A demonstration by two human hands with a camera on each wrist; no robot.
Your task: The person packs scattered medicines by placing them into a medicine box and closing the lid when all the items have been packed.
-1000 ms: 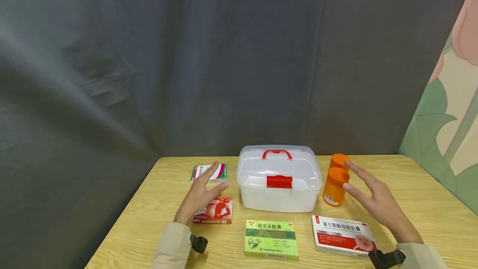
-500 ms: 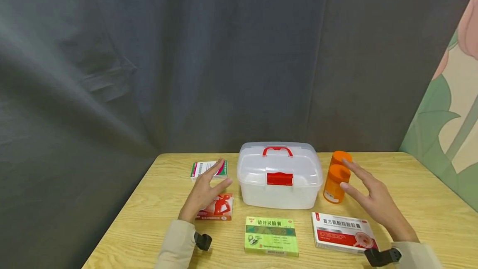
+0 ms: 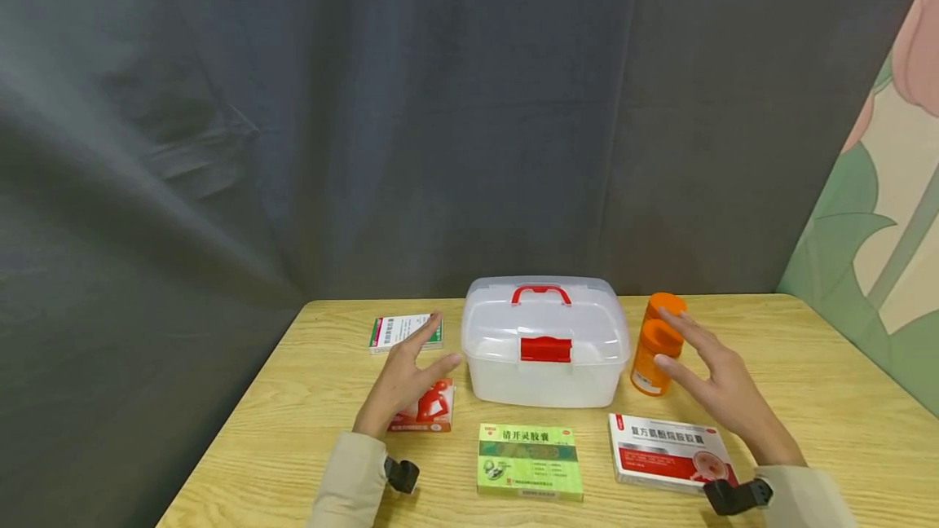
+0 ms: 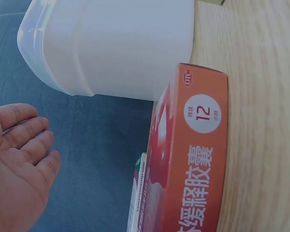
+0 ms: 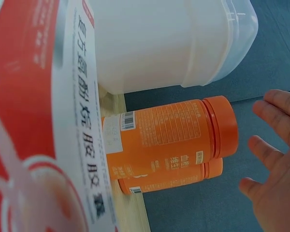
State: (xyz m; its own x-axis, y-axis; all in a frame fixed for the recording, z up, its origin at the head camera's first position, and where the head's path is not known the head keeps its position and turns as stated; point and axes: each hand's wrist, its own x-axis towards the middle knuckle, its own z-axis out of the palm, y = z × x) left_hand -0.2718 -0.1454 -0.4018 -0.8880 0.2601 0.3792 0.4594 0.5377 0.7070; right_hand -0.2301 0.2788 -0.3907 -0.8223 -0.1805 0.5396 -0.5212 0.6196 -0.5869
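Both hands were empty: the L hand (image 3: 403,385) and R hand (image 3: 722,389) hung in the air w/ fingers extended and thumbs wide, touching nothing. Btwn them, lid down, a translucent white plastic case (image 3: 543,385) stood upright on the pale wood desk (image 3: 257,438). It looked stiff, prob. light, maybe slippery on its smooth walls; best hold was palms on both ends, or the red handle (image 3: 541,289) once the red latch (image 3: 546,349) was checked. The R hand was nearest two orange, round, capped plastic bottles (image 3: 650,369), upright just R of the case, one behind the other; rigid, prob. light, best wrapped round the body, below the cap. Near the L hand, a flat red cardboard box (image 3: 433,407) lay front-L of the case: prob. light, crushable, so a soft pinch on opposite edges. Contents' wt unknown.
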